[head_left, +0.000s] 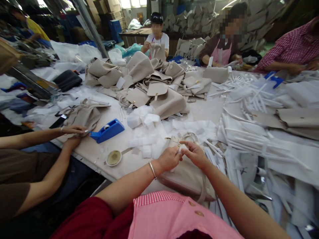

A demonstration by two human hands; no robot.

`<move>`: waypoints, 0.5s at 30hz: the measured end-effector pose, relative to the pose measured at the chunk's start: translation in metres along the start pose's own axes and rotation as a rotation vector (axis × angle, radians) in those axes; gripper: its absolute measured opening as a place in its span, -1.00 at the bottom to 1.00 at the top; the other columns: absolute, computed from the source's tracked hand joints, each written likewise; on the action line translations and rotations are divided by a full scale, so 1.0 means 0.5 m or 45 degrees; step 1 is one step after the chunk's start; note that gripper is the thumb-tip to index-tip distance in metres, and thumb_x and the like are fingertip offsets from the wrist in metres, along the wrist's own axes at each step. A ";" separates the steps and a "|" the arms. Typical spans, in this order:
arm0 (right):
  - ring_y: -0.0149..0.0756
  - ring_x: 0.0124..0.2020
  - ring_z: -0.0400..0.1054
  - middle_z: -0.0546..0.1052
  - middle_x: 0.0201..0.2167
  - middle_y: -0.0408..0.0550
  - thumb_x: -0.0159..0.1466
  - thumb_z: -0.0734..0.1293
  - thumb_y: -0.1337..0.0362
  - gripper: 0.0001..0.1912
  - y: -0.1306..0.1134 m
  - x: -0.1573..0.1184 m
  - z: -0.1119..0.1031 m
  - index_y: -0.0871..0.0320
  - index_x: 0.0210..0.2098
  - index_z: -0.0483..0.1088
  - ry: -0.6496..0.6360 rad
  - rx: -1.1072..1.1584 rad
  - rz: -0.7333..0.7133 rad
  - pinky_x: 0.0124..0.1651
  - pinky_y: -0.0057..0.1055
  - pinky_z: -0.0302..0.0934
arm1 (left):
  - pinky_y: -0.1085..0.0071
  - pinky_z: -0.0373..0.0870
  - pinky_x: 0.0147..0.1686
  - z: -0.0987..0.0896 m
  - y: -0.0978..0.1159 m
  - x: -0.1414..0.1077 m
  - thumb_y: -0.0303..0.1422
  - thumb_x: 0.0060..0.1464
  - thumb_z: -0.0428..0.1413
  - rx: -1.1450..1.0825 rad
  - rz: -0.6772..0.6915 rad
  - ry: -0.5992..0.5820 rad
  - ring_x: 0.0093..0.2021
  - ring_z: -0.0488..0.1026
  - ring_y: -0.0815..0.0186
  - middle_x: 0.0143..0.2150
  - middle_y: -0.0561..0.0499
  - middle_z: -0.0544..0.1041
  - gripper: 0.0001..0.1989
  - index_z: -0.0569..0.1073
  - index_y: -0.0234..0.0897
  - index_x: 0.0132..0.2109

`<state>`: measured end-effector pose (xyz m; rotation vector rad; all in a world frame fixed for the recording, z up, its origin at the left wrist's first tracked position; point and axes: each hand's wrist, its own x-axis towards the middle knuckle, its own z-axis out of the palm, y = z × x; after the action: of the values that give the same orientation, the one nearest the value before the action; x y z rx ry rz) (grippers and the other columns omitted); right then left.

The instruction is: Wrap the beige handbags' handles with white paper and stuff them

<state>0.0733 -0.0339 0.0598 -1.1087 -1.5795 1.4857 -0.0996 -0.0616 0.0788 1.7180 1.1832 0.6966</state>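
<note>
A beige handbag (185,177) lies on the table right in front of me, its loop handle curving up beyond my hands. Over its upper part my left hand (170,158) is closed, fingers bent at the small gold clasp (178,145). From the other side, my right hand (195,153) pinches at the same spot, index finger and thumb reaching to the clasp. A bit of white wrapping shows between the fingertips; exactly what each finger grips is partly hidden. Crumpled white tissue paper (149,127) lies just beyond my left hand.
A blue tape dispenser (107,130) and a roll of tape (114,158) lie to the left, near a co-worker's hands (73,132). Beige bags (149,86) are heaped mid-table. White strips (249,139) cover the right side. Other people work across the table.
</note>
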 end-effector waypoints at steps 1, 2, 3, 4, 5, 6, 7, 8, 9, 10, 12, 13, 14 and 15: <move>-0.34 -0.48 0.40 0.52 -0.52 -0.16 0.22 0.35 0.11 -0.75 -0.003 -0.002 -0.003 0.16 -0.23 0.47 -0.041 -0.007 -0.005 -0.37 -0.42 0.29 | 0.43 0.36 -0.39 -0.002 -0.001 0.001 -0.18 0.25 -0.03 -0.028 -0.012 -0.020 -0.52 0.39 0.39 -0.46 -0.04 0.51 -0.65 0.43 -0.34 -0.36; -0.33 -0.48 0.41 0.52 -0.53 -0.16 0.23 0.35 0.11 -0.76 -0.007 -0.004 -0.005 0.16 -0.25 0.48 -0.078 0.002 -0.006 -0.37 -0.41 0.29 | 0.43 0.36 -0.41 -0.005 -0.003 0.002 -0.16 0.23 0.01 -0.099 -0.050 -0.069 -0.53 0.40 0.39 -0.45 -0.05 0.52 -0.66 0.44 -0.35 -0.33; -0.33 -0.51 0.40 0.51 -0.55 -0.16 0.23 0.35 0.11 -0.77 -0.010 -0.006 -0.007 0.16 -0.29 0.47 -0.109 0.033 -0.004 -0.39 -0.41 0.29 | 0.43 0.37 -0.42 -0.010 -0.007 0.003 -0.13 0.20 0.04 -0.223 -0.108 -0.154 -0.52 0.42 0.38 -0.42 -0.06 0.53 -0.66 0.45 -0.36 -0.28; -0.34 -0.54 0.39 0.50 -0.57 -0.16 0.24 0.34 0.10 -0.76 -0.012 -0.009 -0.007 0.16 -0.31 0.47 -0.132 0.085 0.001 -0.42 -0.41 0.28 | 0.42 0.39 -0.42 -0.015 -0.011 0.005 -0.08 0.18 0.06 -0.397 -0.178 -0.267 -0.48 0.45 0.35 -0.38 -0.09 0.55 -0.62 0.45 -0.37 -0.21; -0.35 -0.57 0.36 0.48 -0.58 -0.18 0.25 0.34 0.09 -0.76 -0.013 -0.011 -0.008 0.16 -0.30 0.46 -0.145 0.146 0.009 -0.44 -0.41 0.26 | 0.40 0.41 -0.42 -0.021 -0.016 0.006 -0.01 0.15 0.06 -0.603 -0.255 -0.397 -0.43 0.50 0.31 -0.32 -0.14 0.56 -0.55 0.45 -0.38 -0.15; -0.36 -0.59 0.33 0.46 -0.59 -0.19 0.25 0.34 0.09 -0.76 -0.012 -0.013 -0.009 0.16 -0.28 0.46 -0.148 0.192 0.014 -0.46 -0.41 0.25 | 0.37 0.44 -0.40 -0.026 -0.022 0.008 0.05 0.13 0.06 -0.811 -0.327 -0.521 -0.37 0.53 0.25 -0.27 -0.20 0.57 -0.47 0.44 -0.39 -0.10; -0.38 -0.59 0.32 0.45 -0.59 -0.21 0.24 0.35 0.10 -0.76 -0.009 -0.014 -0.010 0.16 -0.26 0.46 -0.146 0.217 0.011 -0.45 -0.41 0.25 | 0.35 0.46 -0.38 -0.031 -0.029 0.008 0.09 0.11 0.06 -0.988 -0.387 -0.622 -0.31 0.55 0.20 -0.22 -0.25 0.57 -0.42 0.43 -0.41 -0.07; -0.39 -0.58 0.31 0.43 -0.58 -0.21 0.23 0.37 0.11 -0.76 -0.006 -0.014 -0.011 0.16 -0.25 0.46 -0.138 0.222 0.002 -0.43 -0.42 0.24 | 0.33 0.47 -0.37 -0.034 -0.034 0.008 0.11 0.09 0.07 -1.113 -0.433 -0.687 -0.27 0.55 0.17 -0.20 -0.28 0.57 -0.39 0.42 -0.42 -0.05; -0.40 -0.55 0.30 0.43 -0.57 -0.21 0.22 0.38 0.12 -0.77 -0.002 -0.014 -0.012 0.16 -0.25 0.47 -0.126 0.214 -0.008 -0.42 -0.43 0.24 | 0.33 0.47 -0.36 -0.034 -0.039 0.007 0.10 0.07 0.10 -1.180 -0.463 -0.706 -0.27 0.56 0.17 -0.20 -0.28 0.57 -0.39 0.42 -0.41 -0.04; -0.40 -0.53 0.30 0.42 -0.56 -0.20 0.21 0.39 0.12 -0.77 0.002 -0.013 -0.014 0.16 -0.26 0.48 -0.108 0.200 -0.014 -0.41 -0.45 0.23 | 0.35 0.46 -0.38 -0.033 -0.042 0.006 0.08 0.05 0.14 -1.203 -0.475 -0.692 -0.30 0.55 0.19 -0.23 -0.25 0.56 -0.40 0.42 -0.41 -0.05; -0.42 -0.51 0.29 0.42 -0.54 -0.19 0.20 0.40 0.12 -0.77 0.009 -0.011 -0.018 0.16 -0.26 0.50 -0.077 0.181 -0.012 -0.42 -0.48 0.21 | 0.42 0.42 -0.43 -0.025 -0.044 0.002 0.02 0.04 0.18 -1.193 -0.454 -0.613 -0.41 0.51 0.31 -0.30 -0.14 0.54 -0.46 0.42 -0.39 -0.08; -0.42 -0.51 0.28 0.41 -0.54 -0.19 0.20 0.40 0.11 -0.75 0.011 -0.010 -0.020 0.16 -0.25 0.51 -0.075 0.178 -0.004 -0.43 -0.48 0.20 | 0.46 0.39 -0.47 -0.019 -0.043 0.000 0.02 0.05 0.18 -1.186 -0.437 -0.569 -0.47 0.46 0.37 -0.35 -0.09 0.51 -0.48 0.43 -0.39 -0.12; -0.42 -0.51 0.28 0.42 -0.54 -0.18 0.20 0.39 0.10 -0.73 0.011 -0.010 -0.021 0.16 -0.23 0.51 -0.081 0.177 0.005 -0.44 -0.49 0.20 | 0.49 0.35 -0.51 -0.013 -0.042 -0.002 0.03 0.06 0.16 -1.186 -0.420 -0.527 -0.51 0.41 0.41 -0.39 -0.05 0.47 -0.49 0.43 -0.40 -0.15; -0.42 -0.51 0.29 0.43 -0.53 -0.17 0.20 0.39 0.09 -0.71 0.011 -0.010 -0.022 0.16 -0.20 0.52 -0.094 0.175 0.012 -0.44 -0.49 0.21 | 0.51 0.30 -0.53 -0.007 -0.039 -0.004 0.05 0.06 0.15 -1.190 -0.406 -0.494 -0.53 0.36 0.45 -0.42 -0.01 0.44 -0.48 0.42 -0.41 -0.18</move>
<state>0.0861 -0.0342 0.0558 -0.9948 -1.4982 1.6324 -0.1115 -0.0596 0.0626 0.7999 0.6556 0.5495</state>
